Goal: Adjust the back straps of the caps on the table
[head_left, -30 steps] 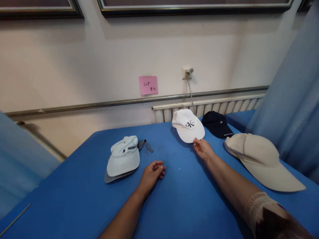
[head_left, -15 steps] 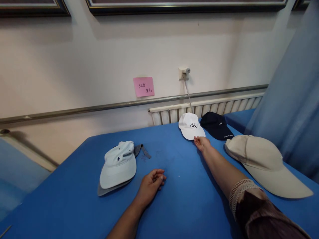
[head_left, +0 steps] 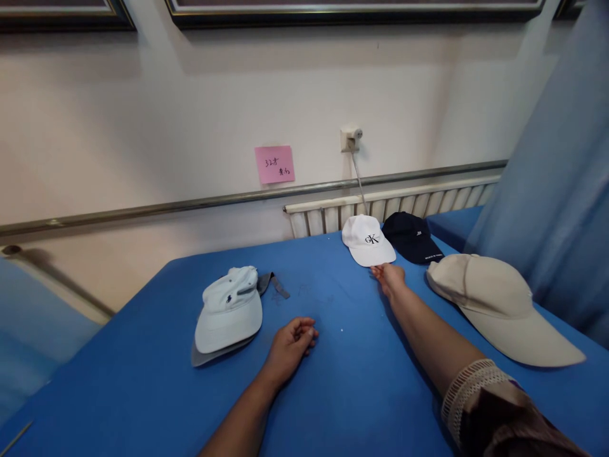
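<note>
At the far side of the blue surface, a white cap with black letters rests with its brim towards me. My right hand is at the brim's front edge, fingers bent together there with the tips partly under it. Right beside it lies a dark navy cap. My left hand lies on the surface, loosely curled with fingers apart and nothing in it. To its left, a pale blue cap sits on top of a grey cap, whose strap sticks out behind.
A large beige cap lies at the right, beside my right forearm. Behind the blue table are a radiator, a metal rail and a wall socket with a cord. A blue curtain hangs at the right.
The white cap has turned and shifted slightly to the right, with my right hand moving along at its brim. My left hand stays in about the same place. The view has shifted a little.
</note>
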Demonstrator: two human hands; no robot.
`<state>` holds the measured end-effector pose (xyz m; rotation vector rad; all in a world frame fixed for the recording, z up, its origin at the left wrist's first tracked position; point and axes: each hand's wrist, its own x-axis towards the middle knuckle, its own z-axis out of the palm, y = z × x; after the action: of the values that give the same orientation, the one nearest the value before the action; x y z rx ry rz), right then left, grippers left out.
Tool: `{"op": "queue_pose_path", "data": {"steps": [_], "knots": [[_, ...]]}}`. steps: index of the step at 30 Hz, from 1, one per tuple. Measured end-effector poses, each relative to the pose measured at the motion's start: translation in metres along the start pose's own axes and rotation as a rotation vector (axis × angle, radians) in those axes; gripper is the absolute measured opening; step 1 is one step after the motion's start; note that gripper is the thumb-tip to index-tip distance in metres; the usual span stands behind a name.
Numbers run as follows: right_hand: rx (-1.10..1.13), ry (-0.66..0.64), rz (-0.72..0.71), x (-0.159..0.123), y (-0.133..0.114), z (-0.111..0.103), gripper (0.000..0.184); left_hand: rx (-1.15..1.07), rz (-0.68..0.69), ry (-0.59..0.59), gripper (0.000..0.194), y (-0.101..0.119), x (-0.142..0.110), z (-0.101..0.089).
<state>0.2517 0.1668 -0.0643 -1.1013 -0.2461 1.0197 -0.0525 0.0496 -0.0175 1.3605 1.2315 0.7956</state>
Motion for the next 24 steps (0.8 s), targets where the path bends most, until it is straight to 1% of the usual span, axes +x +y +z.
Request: {"op": "queue_pose_path", "data": {"steps": [4, 6, 11, 14, 17, 20, 24], "knots": [[-0.027, 0.070, 0.031, -0.017, 0.000, -0.004, 0.040, 0.016, 0.029, -0.015, 0.027, -0.003, 0.000, 0.001], [-0.042, 0.061, 0.044, -0.024, -0.002, -0.005, 0.045, 0.005, 0.038, -0.018, 0.027, -0.004, 0.000, 0.002], [-0.068, 0.003, 0.072, -0.033, -0.007, -0.004, 0.049, -0.024, 0.060, -0.016, 0.025, -0.009, 0.000, 0.004], [-0.074, -0.008, 0.070, -0.038, -0.007, -0.003, 0.051, -0.034, 0.077, -0.021, 0.025, -0.009, 0.001, 0.004], [-0.070, -0.002, 0.043, -0.045, -0.004, -0.004, 0.048, -0.014, 0.092, -0.033, 0.025, -0.008, 0.001, 0.003], [-0.078, -0.011, 0.019, -0.056, 0.001, -0.006, 0.039, 0.009, 0.110, -0.037, 0.024, -0.008, 0.000, 0.003], [-0.128, -0.058, 0.001, -0.083, 0.015, -0.007, 0.029, 0.006, 0.132, -0.031, 0.021, -0.010, -0.001, 0.007]]}}
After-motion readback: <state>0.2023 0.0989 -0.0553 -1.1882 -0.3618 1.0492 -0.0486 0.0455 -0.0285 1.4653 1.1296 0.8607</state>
